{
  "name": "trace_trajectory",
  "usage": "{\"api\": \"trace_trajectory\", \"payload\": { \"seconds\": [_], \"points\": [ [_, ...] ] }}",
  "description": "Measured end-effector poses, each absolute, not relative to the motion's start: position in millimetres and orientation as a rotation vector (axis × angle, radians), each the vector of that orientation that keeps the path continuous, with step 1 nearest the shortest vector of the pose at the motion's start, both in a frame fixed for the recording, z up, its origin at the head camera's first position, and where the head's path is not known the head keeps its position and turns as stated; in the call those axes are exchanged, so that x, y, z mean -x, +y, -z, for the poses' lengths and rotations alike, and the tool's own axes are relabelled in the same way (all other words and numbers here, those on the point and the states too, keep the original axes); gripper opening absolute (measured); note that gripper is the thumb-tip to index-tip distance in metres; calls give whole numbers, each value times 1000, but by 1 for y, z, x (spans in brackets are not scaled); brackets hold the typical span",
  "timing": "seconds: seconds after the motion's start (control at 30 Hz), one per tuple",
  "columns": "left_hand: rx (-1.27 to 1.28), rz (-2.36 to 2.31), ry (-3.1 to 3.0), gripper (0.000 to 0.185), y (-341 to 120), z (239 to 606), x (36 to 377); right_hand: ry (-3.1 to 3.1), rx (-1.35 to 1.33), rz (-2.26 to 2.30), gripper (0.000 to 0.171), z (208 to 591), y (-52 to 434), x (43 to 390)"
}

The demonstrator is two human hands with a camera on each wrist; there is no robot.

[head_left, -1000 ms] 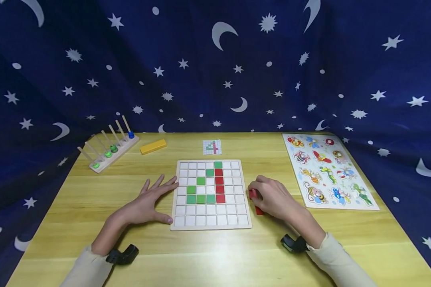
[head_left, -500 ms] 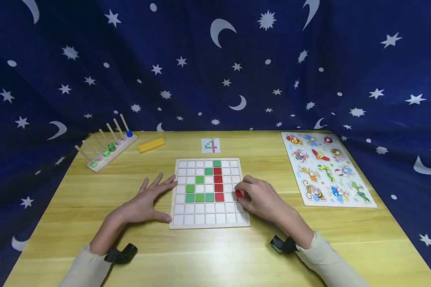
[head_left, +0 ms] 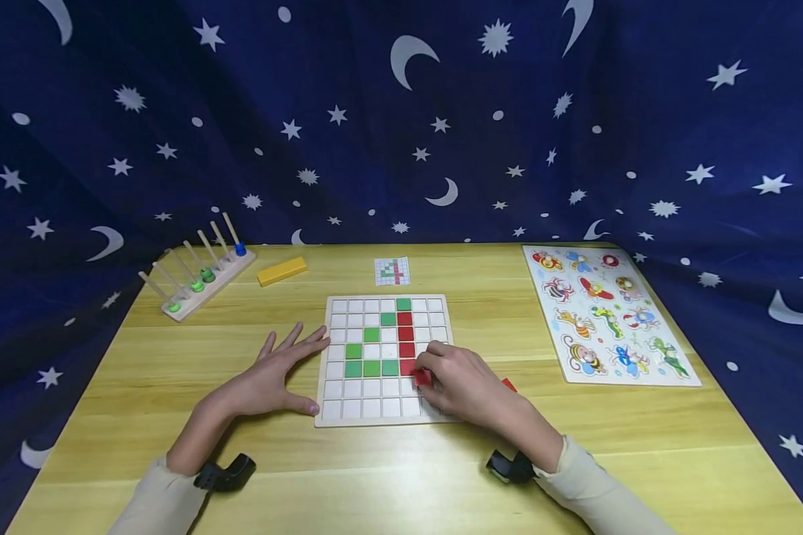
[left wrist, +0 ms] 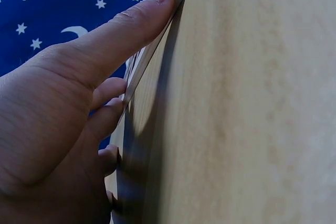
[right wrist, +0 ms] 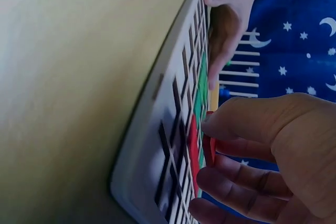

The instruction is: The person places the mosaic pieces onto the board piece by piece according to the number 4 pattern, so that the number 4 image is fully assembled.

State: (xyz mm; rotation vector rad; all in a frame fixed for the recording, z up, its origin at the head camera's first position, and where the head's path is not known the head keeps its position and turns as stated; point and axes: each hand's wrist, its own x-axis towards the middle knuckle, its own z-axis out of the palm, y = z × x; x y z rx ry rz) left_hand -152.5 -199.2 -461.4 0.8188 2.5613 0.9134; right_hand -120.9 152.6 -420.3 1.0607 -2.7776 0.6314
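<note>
A white square grid board [head_left: 372, 409] lies on the table, with green tiles [head_left: 371, 368] and a column of red tiles [head_left: 405, 334] in its cells. My right hand [head_left: 465, 386] pinches a red square tile [right wrist: 209, 150] between thumb and fingers. It is over the board, by the lowest red tile of the column; whether the tile touches the board I cannot tell. On the board's left edge, the thumb and forefinger of my left hand [head_left: 271, 383] rest with the fingers spread. Part of a red piece [head_left: 509, 385] shows on the table behind my right forearm.
A small card [head_left: 392, 272] with a green and red grid pattern lies beyond the board. A yellow bar [head_left: 282, 272] and a peg rack [head_left: 210, 288] with rings stand back left. To the right lies an insect puzzle board [head_left: 612, 357]. A starry curtain [head_left: 348, 89] hangs behind.
My right hand has moved left from the red pieces beside the board to over the grid, carrying a red tile. The left hand stays at the board's edge.
</note>
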Motion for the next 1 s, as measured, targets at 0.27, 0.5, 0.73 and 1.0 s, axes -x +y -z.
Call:
{"api": "trace_trajectory", "payload": {
  "seconds": [0.27, 0.5, 0.73, 1.0],
  "points": [
    [-821, -916, 2561, 109, -200, 463, 153, -2829, -1079, -643, 17, 425, 143, 119],
    [-827, -909, 2563, 110, -199, 462, 153, -2837, -1100, -642, 16, 427, 138, 119],
    [-825, -909, 2564, 110, -200, 461, 153, -2815, -1101, -608, 16, 429, 137, 119],
    [-824, -912, 2559, 109, -199, 460, 154, -2833, -1083, -615, 18, 428, 138, 118]
  ]
}}
